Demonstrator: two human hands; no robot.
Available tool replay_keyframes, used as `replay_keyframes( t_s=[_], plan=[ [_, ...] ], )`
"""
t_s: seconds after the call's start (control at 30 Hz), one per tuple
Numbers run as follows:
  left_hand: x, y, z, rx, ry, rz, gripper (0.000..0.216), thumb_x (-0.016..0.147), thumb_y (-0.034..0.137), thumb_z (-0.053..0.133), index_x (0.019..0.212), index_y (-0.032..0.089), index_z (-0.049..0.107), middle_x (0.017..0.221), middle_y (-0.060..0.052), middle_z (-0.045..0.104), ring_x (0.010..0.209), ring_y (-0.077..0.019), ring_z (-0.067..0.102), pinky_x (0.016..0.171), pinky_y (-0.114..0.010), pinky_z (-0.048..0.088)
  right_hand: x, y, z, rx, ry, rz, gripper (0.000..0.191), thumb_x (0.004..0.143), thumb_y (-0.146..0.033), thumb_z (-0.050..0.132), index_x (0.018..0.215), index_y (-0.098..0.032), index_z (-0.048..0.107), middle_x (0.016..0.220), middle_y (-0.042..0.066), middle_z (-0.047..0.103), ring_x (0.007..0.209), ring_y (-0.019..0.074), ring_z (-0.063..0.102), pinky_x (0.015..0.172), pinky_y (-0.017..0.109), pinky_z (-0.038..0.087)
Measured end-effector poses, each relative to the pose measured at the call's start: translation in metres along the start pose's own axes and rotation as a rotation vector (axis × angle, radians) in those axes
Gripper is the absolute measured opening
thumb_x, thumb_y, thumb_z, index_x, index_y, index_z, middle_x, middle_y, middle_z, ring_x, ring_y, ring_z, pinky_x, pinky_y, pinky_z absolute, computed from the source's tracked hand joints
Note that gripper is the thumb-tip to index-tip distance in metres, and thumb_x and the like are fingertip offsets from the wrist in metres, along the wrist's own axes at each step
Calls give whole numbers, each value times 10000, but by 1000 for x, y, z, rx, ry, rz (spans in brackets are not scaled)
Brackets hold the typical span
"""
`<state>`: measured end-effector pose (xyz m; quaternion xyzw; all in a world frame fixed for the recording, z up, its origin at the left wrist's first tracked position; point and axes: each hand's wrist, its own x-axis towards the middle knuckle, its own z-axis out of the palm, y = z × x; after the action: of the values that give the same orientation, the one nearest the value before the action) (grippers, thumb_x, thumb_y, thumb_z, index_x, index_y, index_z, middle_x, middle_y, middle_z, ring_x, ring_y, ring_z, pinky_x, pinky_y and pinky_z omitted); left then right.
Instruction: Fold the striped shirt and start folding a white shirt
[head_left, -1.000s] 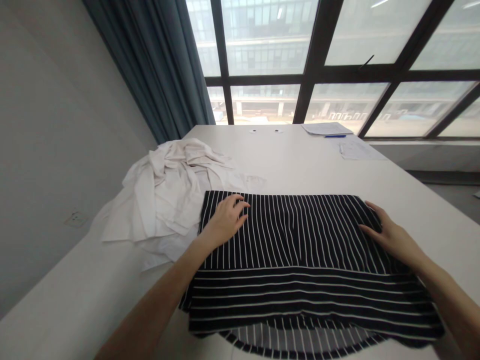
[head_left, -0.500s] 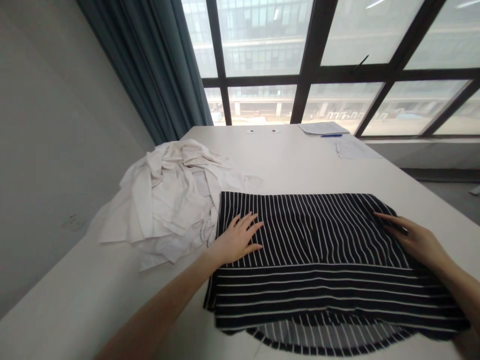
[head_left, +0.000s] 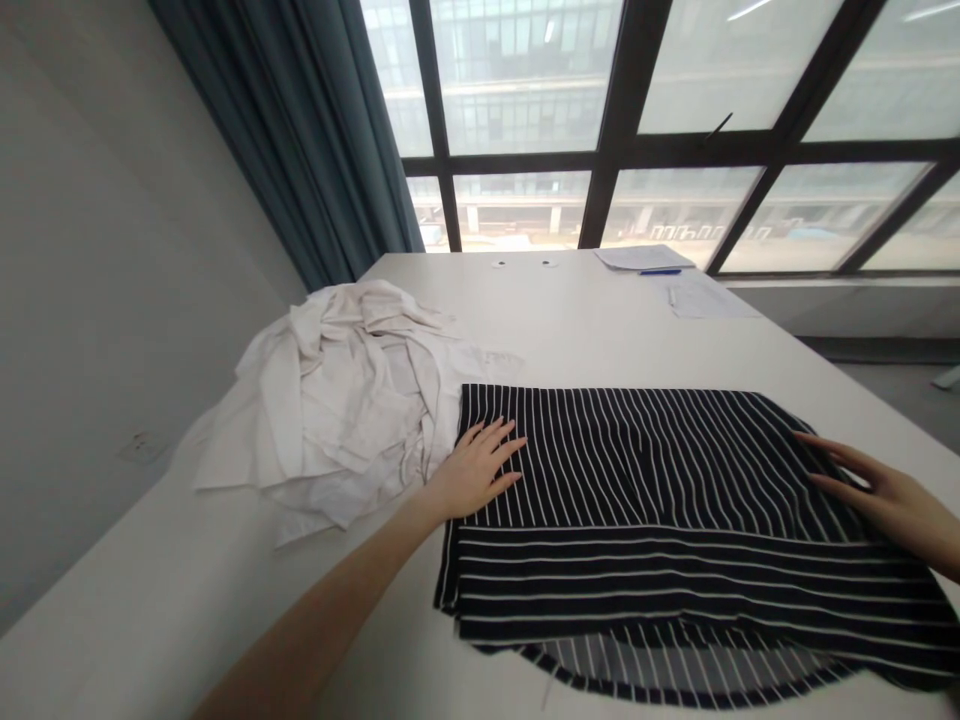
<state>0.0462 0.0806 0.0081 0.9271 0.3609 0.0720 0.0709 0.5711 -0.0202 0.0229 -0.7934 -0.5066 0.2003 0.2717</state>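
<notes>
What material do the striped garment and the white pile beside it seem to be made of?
Striped garment: probably soft knit fabric, matte; it lies limp and flat. White cloth pile: probably thin woven cotton, matte; it holds sharp creases. Neither can be told for sure.

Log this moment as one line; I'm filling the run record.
left hand: flat on striped garment | right hand: flat on its right edge | white clothes pile: beside
</notes>
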Motion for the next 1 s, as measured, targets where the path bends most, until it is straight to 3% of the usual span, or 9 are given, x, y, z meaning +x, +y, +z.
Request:
replay_keyframes(
  t_s=[0.13,0.27,0.4,0.5,0.63,0.77,0.87,0.93,1.0],
  plan=[
    [6,0,-6,-201,-24,-69,522,989,498,361,1395,187,463,1521,-120,376,1437,-268,271,1173,-496,185,-9,-48,-6,74,-75,-7,548,769,-447,627,1295,-297,611,1351,115,587,1236,327,541,1048,435,404],
    [22,7,-22,-751,0,-155,556,980,544,330,1364,179,497,1456,-115,473,1381,-250,382,1166,-451,243,-26,-134,6,120,-178,-175,516,842,-431,593,1338,-290,577,1384,70,566,1281,281,504,1114,394,335],
    [39,15,-38,-1504,-121,-255,679,944,646,295,1400,162,434,1431,-184,480,1268,-294,514,1050,-478,400,-44,-216,49,220,-477,-454,531,873,-433,572,1384,-297,519,1383,41,565,1226,277,555,1072,492,411],
    [45,12,-45,-1797,-147,-315,775,896,727,304,1389,141,420,1369,-220,523,1174,-321,576,933,-475,476,-57,-254,96,303,-622,-641,511,893,-298,529,1402,-282,485,1441,27,504,1298,239,491,1105,502,377],
    [43,-2,-46,-1834,-69,-346,771,865,748,355,1321,139,481,1239,-195,608,1034,-286,626,774,-379,518,-69,-271,161,373,-661,-759,570,845,-133,506,1405,-227,471,1473,60,459,1381,201,383,1177,488,247],
    [37,-15,-41,-1608,69,-484,607,842,417,622,1378,208,428,1282,-140,579,1039,-233,606,780,-329,506,-78,-268,200,315,-653,-742,580,837,-111,508,1411,-172,453,1522,116,375,1425,216,298,1186,488,213],
    [35,-19,-38,-1423,79,-504,679,787,249,646,1416,230,391,1368,-138,514,1144,-242,563,910,-380,475,-85,-265,201,254,-736,-745,549,882,-197,529,1421,-167,435,1544,148,321,1360,248,406,1136,491,322],
    [36,-20,-36,-1331,86,-433,687,776,228,643,1416,200,395,1391,-155,494,1246,-256,500,1005,-408,425,-89,-263,189,270,-844,-751,547,907,-249,528,1439,-211,405,1523,133,359,1174,213,574,1042,449,450],
    [39,-20,-33,-1204,126,-353,706,756,223,671,1407,173,400,1385,-169,499,1309,-263,445,1061,-418,382,-92,-260,172,301,-923,-744,535,923,-262,515,1443,-251,386,1479,102,417,1009,159,635,958,391,516]
  ],
)
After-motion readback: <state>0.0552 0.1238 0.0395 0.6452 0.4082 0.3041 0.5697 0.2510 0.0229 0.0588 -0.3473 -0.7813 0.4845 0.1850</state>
